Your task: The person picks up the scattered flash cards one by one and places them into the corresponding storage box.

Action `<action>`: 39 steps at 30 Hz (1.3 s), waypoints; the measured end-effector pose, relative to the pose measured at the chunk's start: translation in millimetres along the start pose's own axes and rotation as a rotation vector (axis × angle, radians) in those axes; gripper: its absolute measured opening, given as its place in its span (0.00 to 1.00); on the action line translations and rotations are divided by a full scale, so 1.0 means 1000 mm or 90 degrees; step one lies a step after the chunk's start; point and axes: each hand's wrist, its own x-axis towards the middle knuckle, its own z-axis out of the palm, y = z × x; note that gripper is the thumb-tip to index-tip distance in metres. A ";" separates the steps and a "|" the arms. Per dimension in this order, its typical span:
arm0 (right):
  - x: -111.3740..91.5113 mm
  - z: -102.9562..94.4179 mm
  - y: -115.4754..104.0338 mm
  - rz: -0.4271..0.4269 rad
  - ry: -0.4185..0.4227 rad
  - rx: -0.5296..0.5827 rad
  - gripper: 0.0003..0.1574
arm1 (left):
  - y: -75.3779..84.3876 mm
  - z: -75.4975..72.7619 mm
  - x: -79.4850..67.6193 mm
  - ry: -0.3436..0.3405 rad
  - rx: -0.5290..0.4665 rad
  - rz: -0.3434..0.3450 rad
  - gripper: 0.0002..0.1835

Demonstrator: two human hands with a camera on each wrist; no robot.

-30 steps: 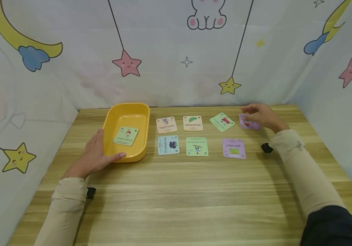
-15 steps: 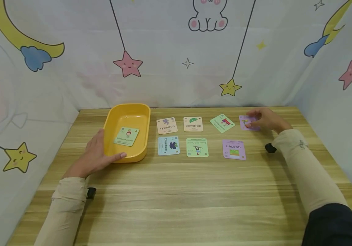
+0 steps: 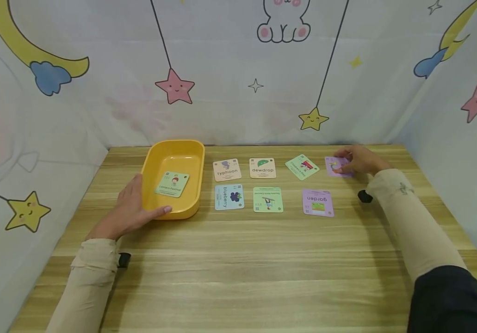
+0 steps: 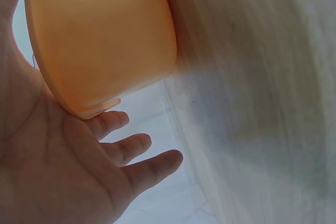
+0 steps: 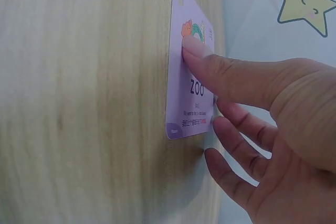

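Note:
On the left, my left hand (image 3: 127,208) rests against the yellow tray (image 3: 200,185), thumb along its near rim and the other fingers along its left side. The left wrist view shows those fingers (image 4: 152,171) extended beside the tray wall. A green Lantern Festival card (image 3: 171,184) lies inside the tray. At the back right, my right hand (image 3: 361,159) holds a purple card (image 3: 333,163) by its right part. In the right wrist view that card reads "zoo"; the thumb (image 5: 202,53) presses its printed face, with fingertips at its far edge.
Several cards lie in two rows on the wooden table (image 3: 238,273): typhoon (image 3: 227,172), dewdrop (image 3: 262,169), a tilted green card (image 3: 302,167), blueberry (image 3: 230,199), another green card (image 3: 268,203) and purple garden (image 3: 318,206). A patterned cloth (image 3: 221,115) stands behind.
The right hand has shifted slightly right and settled on the zoo card, uncovering more of its left side. The left hand keeps its place at the tray.

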 end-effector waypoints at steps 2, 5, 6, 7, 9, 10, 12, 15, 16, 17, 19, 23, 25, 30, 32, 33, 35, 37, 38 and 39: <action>0.001 -0.002 -0.003 0.005 -0.010 -0.006 0.36 | 0.000 0.000 0.000 0.004 0.002 0.004 0.58; 0.003 -0.005 -0.009 0.007 -0.023 -0.027 0.33 | -0.002 0.000 0.001 0.005 0.007 0.002 0.59; 0.004 -0.006 -0.012 0.008 -0.025 -0.036 0.32 | -0.002 0.000 0.001 0.005 0.008 0.002 0.59; 0.004 -0.007 -0.014 0.008 -0.028 -0.049 0.31 | -0.002 0.000 0.001 0.002 0.009 -0.001 0.60; 0.006 -0.009 -0.019 0.014 -0.033 -0.070 0.30 | -0.003 0.000 0.001 -0.005 0.009 -0.005 0.61; 0.007 -0.009 -0.020 0.016 -0.035 -0.082 0.30 | -0.003 0.000 0.001 -0.007 0.007 -0.006 0.61; 0.008 -0.010 -0.023 0.020 -0.038 -0.100 0.31 | -0.003 -0.001 0.000 -0.009 0.006 -0.008 0.61; 0.011 -0.011 -0.024 0.027 -0.047 -0.110 0.32 | -0.002 0.000 -0.001 -0.006 0.005 -0.007 0.60; 0.011 -0.011 -0.024 0.031 -0.049 -0.114 0.32 | -0.002 0.000 -0.001 -0.003 0.005 -0.008 0.60; 0.011 -0.011 -0.025 0.035 -0.052 -0.113 0.32 | -0.002 0.000 -0.001 0.000 0.006 -0.007 0.59; 0.011 -0.011 -0.025 0.042 -0.055 -0.111 0.32 | -0.002 0.000 -0.001 0.004 0.007 -0.006 0.58; 0.010 -0.010 -0.025 0.035 -0.052 -0.106 0.34 | -0.002 0.001 -0.001 0.002 0.012 -0.003 0.60; 0.010 -0.010 -0.023 0.028 -0.047 -0.102 0.34 | -0.001 0.000 -0.001 -0.007 0.012 -0.009 0.62; 0.010 -0.009 -0.018 0.010 -0.033 -0.093 0.33 | 0.001 -0.002 -0.001 -0.040 0.012 -0.038 0.68; 0.010 -0.009 -0.015 0.010 -0.027 -0.098 0.32 | 0.001 -0.003 -0.001 -0.049 0.013 -0.045 0.69; 0.009 -0.008 -0.014 0.012 -0.024 -0.099 0.32 | 0.002 -0.003 -0.001 -0.051 0.013 -0.047 0.69; 0.008 -0.008 -0.013 0.014 -0.019 -0.105 0.32 | 0.002 -0.004 -0.001 -0.053 0.011 -0.047 0.69; 0.007 -0.008 -0.012 0.013 -0.015 -0.108 0.32 | 0.002 -0.004 -0.001 -0.050 0.009 -0.043 0.69; 0.007 -0.008 -0.012 0.012 -0.015 -0.107 0.32 | 0.002 -0.004 0.000 -0.049 0.008 -0.041 0.69; 0.007 -0.008 -0.011 0.012 -0.017 -0.105 0.31 | 0.002 -0.003 0.000 -0.047 0.005 -0.038 0.68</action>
